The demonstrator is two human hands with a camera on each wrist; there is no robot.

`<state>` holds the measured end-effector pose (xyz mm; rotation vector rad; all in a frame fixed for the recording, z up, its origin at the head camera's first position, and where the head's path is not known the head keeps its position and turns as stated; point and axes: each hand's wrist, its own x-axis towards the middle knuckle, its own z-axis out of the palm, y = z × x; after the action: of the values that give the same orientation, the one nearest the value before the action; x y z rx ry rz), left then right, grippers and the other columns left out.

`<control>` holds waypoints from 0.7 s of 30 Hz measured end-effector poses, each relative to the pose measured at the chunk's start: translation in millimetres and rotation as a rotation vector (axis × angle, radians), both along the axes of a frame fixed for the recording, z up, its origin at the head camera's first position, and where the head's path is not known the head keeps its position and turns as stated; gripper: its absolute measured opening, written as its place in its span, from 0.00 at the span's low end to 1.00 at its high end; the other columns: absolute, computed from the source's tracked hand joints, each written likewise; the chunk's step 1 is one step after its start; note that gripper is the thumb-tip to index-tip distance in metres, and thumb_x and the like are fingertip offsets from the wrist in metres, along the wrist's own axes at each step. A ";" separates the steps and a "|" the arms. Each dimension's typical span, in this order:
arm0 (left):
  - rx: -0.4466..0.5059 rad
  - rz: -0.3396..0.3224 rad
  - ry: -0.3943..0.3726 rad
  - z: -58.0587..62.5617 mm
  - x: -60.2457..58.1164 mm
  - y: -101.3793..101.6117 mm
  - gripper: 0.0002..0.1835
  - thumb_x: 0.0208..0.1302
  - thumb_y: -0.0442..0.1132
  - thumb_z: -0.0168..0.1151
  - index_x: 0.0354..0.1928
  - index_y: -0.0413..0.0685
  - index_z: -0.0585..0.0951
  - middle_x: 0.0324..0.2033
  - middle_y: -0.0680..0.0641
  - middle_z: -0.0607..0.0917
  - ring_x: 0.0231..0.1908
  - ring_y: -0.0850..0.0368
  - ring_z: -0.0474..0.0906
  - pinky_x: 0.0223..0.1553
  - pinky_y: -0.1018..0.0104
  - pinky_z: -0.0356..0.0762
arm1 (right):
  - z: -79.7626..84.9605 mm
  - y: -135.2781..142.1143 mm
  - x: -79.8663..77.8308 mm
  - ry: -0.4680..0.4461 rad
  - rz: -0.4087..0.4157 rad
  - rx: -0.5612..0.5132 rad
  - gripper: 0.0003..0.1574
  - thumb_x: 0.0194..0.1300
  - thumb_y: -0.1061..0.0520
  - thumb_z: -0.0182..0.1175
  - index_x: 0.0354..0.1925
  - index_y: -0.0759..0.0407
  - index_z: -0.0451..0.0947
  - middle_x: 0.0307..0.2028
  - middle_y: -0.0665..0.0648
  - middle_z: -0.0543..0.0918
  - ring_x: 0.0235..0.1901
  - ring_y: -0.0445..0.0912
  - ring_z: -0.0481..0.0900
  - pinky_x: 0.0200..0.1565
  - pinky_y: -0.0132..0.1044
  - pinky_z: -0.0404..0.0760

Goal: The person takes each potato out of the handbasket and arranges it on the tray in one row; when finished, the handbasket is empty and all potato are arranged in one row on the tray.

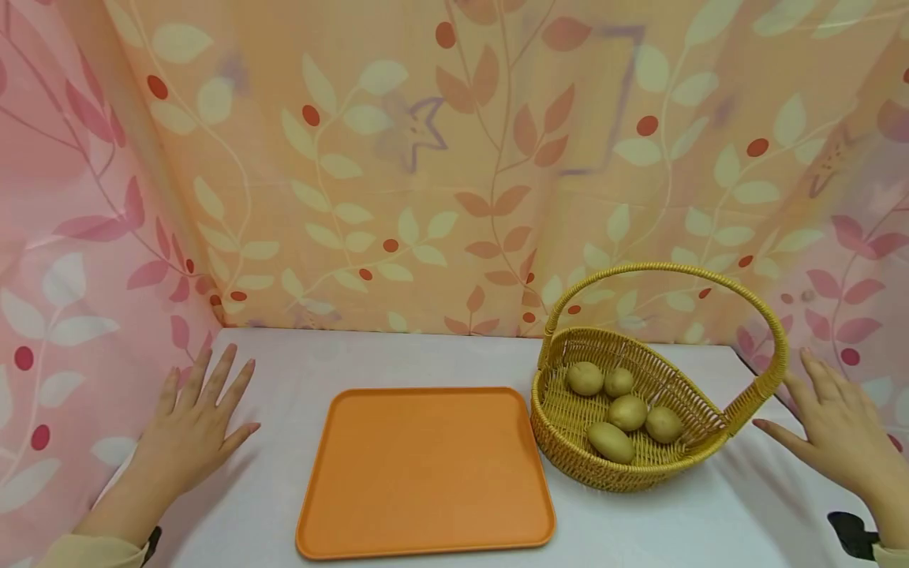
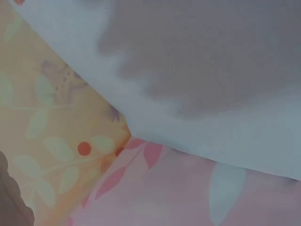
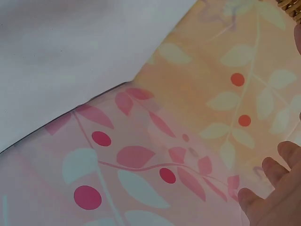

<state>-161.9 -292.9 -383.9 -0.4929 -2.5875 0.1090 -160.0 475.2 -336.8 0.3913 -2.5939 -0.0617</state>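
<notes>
My left hand point(image 1: 186, 430) is held out at the left of the table, fingers straight and spread, holding nothing; the orange tray point(image 1: 426, 473) lies to its right. At the far right my right hand point(image 1: 838, 422) is also spread and holds nothing, beside the handle of a yellow wicker basket point(image 1: 589, 473). Inside the basket lie several potatoes point(image 1: 628, 412). In the right wrist view, fingertips point(image 3: 275, 172) of the right hand show at the lower right. Only a dark edge of the left hand point(image 2: 11, 200) shows in the left wrist view.
A white tabletop point(image 1: 284, 363) carries the tray and the basket, which stand close side by side. Floral curtains point(image 1: 355, 197) close off the back and both sides. The basket's tall arched handle point(image 1: 667, 268) rises above its rim.
</notes>
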 end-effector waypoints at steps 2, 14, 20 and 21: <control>-0.002 -0.002 0.006 -0.7 1.4 2.1 0.44 0.64 0.72 0.18 0.75 0.54 0.36 0.73 0.42 0.37 0.71 0.43 0.28 0.65 0.37 0.28 | -0.1 -0.7 1.3 0.003 0.002 -0.007 0.57 0.56 0.34 0.62 0.66 0.71 0.54 0.69 0.76 0.41 0.69 0.68 0.38 0.64 0.64 0.35; 0.051 -0.130 0.084 -18.7 28.9 36.8 0.41 0.67 0.69 0.22 0.75 0.54 0.44 0.73 0.42 0.44 0.72 0.42 0.35 0.67 0.45 0.26 | 8.1 -20.6 14.5 0.215 0.129 -0.203 0.51 0.64 0.32 0.52 0.68 0.69 0.58 0.61 0.80 0.62 0.60 0.74 0.59 0.65 0.61 0.48; 0.082 -0.175 0.096 -33.2 43.1 57.2 0.39 0.68 0.68 0.23 0.75 0.56 0.42 0.73 0.42 0.46 0.72 0.43 0.35 0.67 0.48 0.23 | 16.7 -45.4 20.5 0.437 0.193 -0.313 0.56 0.61 0.25 0.47 0.58 0.76 0.68 0.52 0.81 0.71 0.61 0.66 0.64 0.67 0.51 0.54; 0.081 -0.176 0.084 -35.5 44.9 60.3 0.40 0.68 0.68 0.23 0.75 0.56 0.42 0.73 0.41 0.45 0.72 0.44 0.34 0.67 0.49 0.22 | 18.8 -51.1 21.7 0.467 0.194 -0.316 0.55 0.61 0.26 0.48 0.57 0.76 0.69 0.51 0.80 0.72 0.61 0.65 0.65 0.66 0.50 0.55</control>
<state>-117.1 -232.6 -419.4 -0.6690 -2.4437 -0.0340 -138.3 424.0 -317.9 0.4475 -2.0513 0.2873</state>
